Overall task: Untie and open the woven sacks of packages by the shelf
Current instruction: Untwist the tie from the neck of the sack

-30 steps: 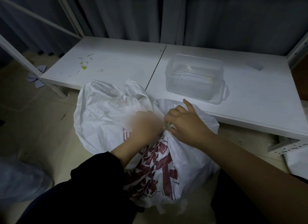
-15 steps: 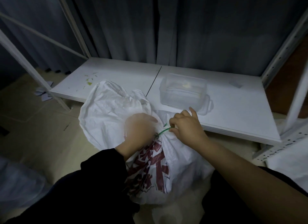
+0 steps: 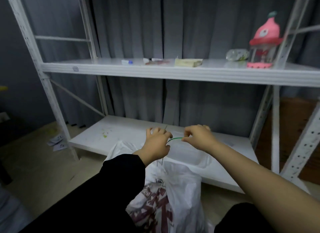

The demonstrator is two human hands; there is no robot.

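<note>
**Green tie held between both hands above the sack**

The woven sack (image 3: 174,186) stands on the floor against the front edge of the lower shelf (image 3: 97,139). It looks soft and crinkly, probably slippery, so the loose neck is the place to grasp. The green tie (image 3: 174,139) seems thin and springy. The left hand (image 3: 156,143) curls around one end; the right hand (image 3: 197,137) pinches the other. Count: one sack plainly visible, one tie, two hands.
</note>
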